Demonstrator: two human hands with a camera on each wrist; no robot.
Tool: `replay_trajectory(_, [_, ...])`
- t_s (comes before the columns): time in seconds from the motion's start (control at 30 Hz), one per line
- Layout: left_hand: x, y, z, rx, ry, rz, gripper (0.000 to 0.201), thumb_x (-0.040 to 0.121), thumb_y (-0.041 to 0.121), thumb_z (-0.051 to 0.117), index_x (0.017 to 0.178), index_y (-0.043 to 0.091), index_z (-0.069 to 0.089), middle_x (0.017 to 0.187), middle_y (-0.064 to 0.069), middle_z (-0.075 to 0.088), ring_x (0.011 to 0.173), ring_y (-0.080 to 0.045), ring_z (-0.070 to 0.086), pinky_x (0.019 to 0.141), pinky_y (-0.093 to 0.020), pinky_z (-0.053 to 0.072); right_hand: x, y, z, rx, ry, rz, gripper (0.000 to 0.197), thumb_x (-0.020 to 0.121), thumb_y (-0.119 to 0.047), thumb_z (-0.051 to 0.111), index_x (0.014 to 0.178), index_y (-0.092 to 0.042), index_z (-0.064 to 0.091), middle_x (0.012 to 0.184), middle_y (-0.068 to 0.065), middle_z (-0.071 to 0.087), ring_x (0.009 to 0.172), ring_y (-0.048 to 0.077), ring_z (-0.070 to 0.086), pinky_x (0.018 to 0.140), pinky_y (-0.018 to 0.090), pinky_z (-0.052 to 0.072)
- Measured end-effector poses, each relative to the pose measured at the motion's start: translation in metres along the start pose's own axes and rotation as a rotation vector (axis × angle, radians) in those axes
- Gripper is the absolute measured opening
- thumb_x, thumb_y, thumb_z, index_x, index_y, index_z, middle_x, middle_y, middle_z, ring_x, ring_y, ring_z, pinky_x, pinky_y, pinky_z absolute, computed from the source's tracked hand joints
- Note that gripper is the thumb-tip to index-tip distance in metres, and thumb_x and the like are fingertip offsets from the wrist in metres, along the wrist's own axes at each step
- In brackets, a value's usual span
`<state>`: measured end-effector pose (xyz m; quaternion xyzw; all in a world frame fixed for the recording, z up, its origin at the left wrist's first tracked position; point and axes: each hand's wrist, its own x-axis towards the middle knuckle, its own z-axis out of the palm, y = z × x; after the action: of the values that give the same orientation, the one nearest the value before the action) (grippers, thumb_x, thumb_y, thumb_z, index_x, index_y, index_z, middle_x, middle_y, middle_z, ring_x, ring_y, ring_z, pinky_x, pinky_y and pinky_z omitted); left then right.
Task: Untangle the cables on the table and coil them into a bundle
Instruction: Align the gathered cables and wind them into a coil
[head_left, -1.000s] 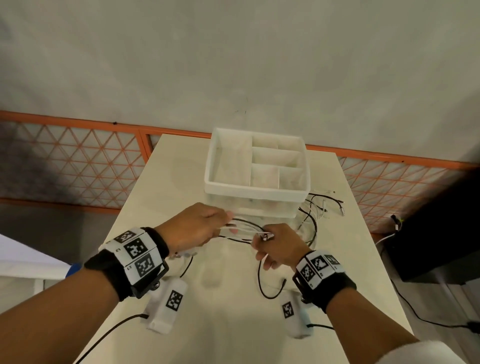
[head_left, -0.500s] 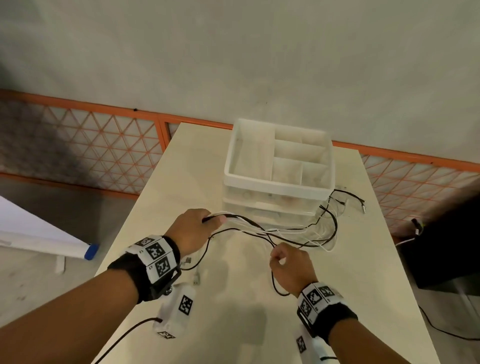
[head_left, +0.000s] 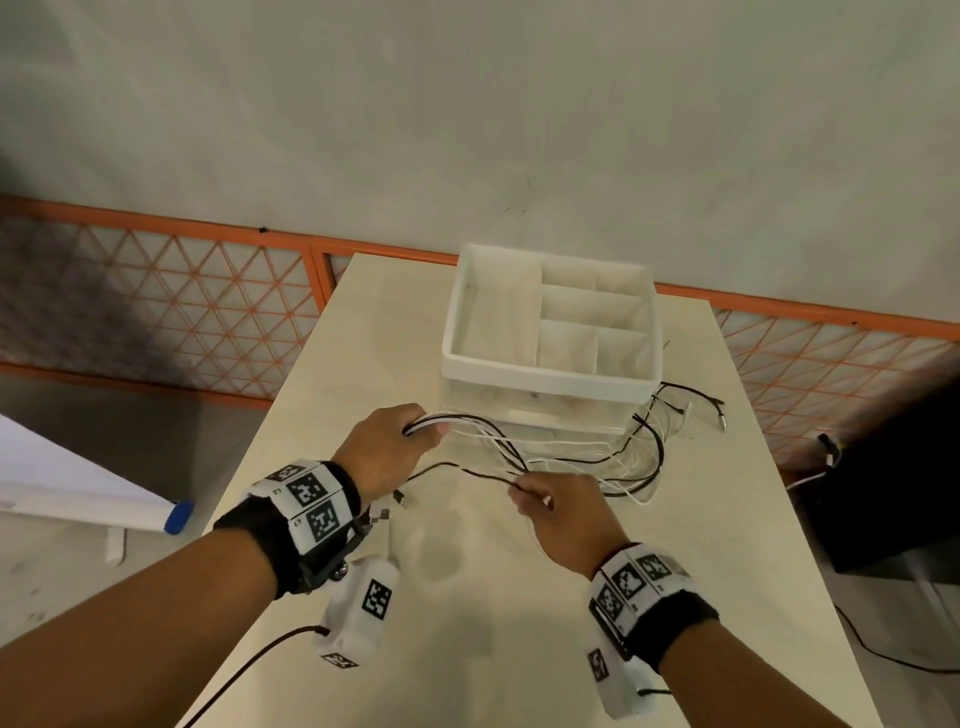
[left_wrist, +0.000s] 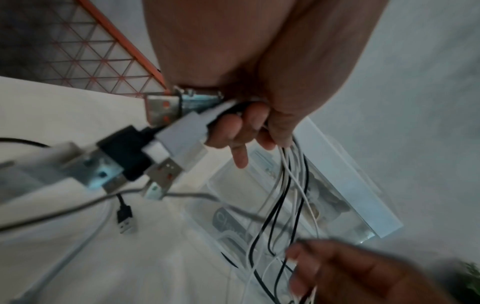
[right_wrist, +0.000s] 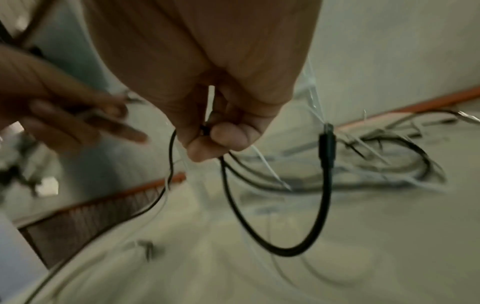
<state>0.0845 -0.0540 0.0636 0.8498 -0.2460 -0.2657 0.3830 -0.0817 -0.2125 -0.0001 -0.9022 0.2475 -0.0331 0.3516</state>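
Observation:
Several thin black and white cables (head_left: 587, 457) stretch across the cream table (head_left: 467, 623) from my left hand to a loose tangle (head_left: 670, 415) at the organiser's right front. My left hand (head_left: 410, 441) grips a bunch of them near their USB plugs (left_wrist: 166, 148), which stick out behind the fingers in the left wrist view. To the right and nearer me, my right hand (head_left: 540, 501) pinches a black cable (right_wrist: 275, 232) between thumb and fingers; below the hand it hangs in a loop that ends in a small plug (right_wrist: 327, 142). One more black USB plug (left_wrist: 124, 218) lies on the table.
A white compartment organiser (head_left: 550, 364) on a clear base stands at the table's far middle, right behind the cables. An orange mesh fence (head_left: 156, 301) runs behind the table. A dark box (head_left: 893, 483) sits off the right edge.
My hands have drawn apart, left going left and right toward me, and the cables now stretch between them. The view has shifted, so the organiser sits further right.

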Motion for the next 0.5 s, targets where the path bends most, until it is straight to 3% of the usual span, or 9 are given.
replay_trajectory(0.07, [0.001, 0.007, 0.006, -0.093, -0.067, 0.025, 0.034, 0.098, 0.035, 0.054, 0.093, 0.002, 0.058, 0.058, 0.0, 0.05, 0.046, -0.014, 0.038, 0.047, -0.025, 0.034, -0.001, -0.026, -0.027, 0.147, 0.109, -0.115, 0.019, 0.096, -0.021, 0.062, 0.08, -0.015, 0.071, 0.064, -0.003, 0.066, 0.059, 0.014, 0.059, 0.066, 0.033, 0.053])
replay_trajectory(0.17, [0.002, 0.02, 0.017, -0.21, -0.14, 0.05, 0.022, 0.1, 0.032, 0.049, 0.097, 0.014, 0.061, 0.078, 0.001, 0.074, 0.042, -0.014, 0.038, 0.042, -0.022, 0.036, -0.001, -0.052, -0.063, 0.305, 0.292, -0.165, 0.013, 0.094, -0.019, 0.066, 0.087, -0.02, 0.077, 0.061, -0.005, 0.063, 0.053, 0.013, 0.056, 0.059, 0.025, 0.049])
replay_trajectory(0.33, [0.01, 0.017, 0.02, -0.202, -0.107, -0.005, 0.028, 0.101, 0.035, 0.048, 0.087, 0.012, 0.056, 0.066, -0.001, 0.061, 0.04, -0.013, 0.037, 0.044, -0.024, 0.035, 0.0, -0.04, -0.106, 0.518, 0.602, -0.024, 0.014, 0.094, -0.021, 0.068, 0.089, -0.031, 0.076, 0.059, -0.013, 0.065, 0.051, 0.008, 0.055, 0.054, 0.018, 0.049])
replay_trajectory(0.43, [0.014, 0.006, 0.015, -0.174, -0.126, -0.052, 0.029, 0.1, 0.034, 0.05, 0.086, 0.009, 0.055, 0.068, -0.004, 0.061, 0.04, -0.015, 0.036, 0.045, -0.025, 0.033, 0.0, -0.008, -0.122, 0.577, 0.806, 0.116, 0.009, 0.092, -0.027, 0.068, 0.091, -0.028, 0.077, 0.064, -0.009, 0.066, 0.057, 0.015, 0.057, 0.057, 0.033, 0.055])
replay_trajectory(0.5, [0.017, -0.001, 0.01, -0.1, -0.132, -0.074, 0.031, 0.099, 0.032, 0.051, 0.088, 0.004, 0.056, 0.073, -0.006, 0.066, 0.041, -0.017, 0.037, 0.045, -0.025, 0.034, -0.003, 0.014, -0.125, 0.551, 0.894, 0.206, 0.011, 0.09, -0.033, 0.066, 0.089, -0.028, 0.075, 0.065, -0.008, 0.066, 0.058, 0.016, 0.06, 0.068, 0.046, 0.059])
